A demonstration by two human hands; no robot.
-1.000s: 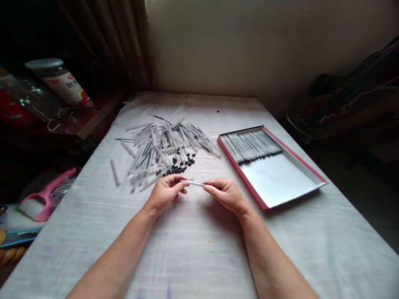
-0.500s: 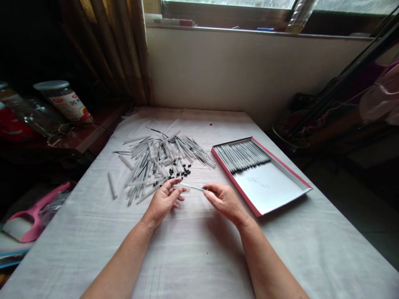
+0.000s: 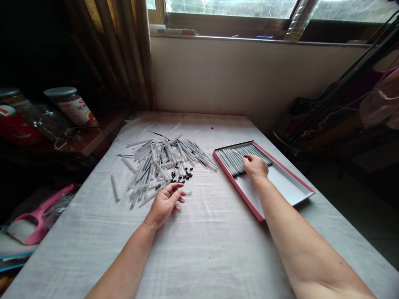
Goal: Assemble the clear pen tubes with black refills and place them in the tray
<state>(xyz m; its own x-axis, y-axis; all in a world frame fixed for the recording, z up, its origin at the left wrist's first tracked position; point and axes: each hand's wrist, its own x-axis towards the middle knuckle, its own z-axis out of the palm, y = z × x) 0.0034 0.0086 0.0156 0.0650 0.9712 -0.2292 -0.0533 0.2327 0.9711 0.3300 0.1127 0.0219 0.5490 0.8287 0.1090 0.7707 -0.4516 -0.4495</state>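
Observation:
My left hand [image 3: 166,202] rests on the white cloth at the near edge of a pile of clear pen tubes [image 3: 162,160] and small black caps [image 3: 182,176]. Its fingers are loosely spread and hold nothing; a short clear piece [image 3: 188,192] lies just past the fingertips. My right hand [image 3: 255,166] is stretched out over the pink-rimmed tray [image 3: 289,191]. Its fingertips are pinched on a pen at the row of assembled pens [image 3: 237,160] lined up in the tray's far half.
A single tube [image 3: 115,187] lies apart, left of the pile. Jars [image 3: 71,106] stand on a dark shelf at the left, with a pink-handled tool [image 3: 37,216] below. A curtain, wall and window sill are behind the table. Dark clutter sits at the right.
My right hand has carried the pen from in front of me out to the tray's row. My left hand let go of it and stayed by the pile. The view tilted up.

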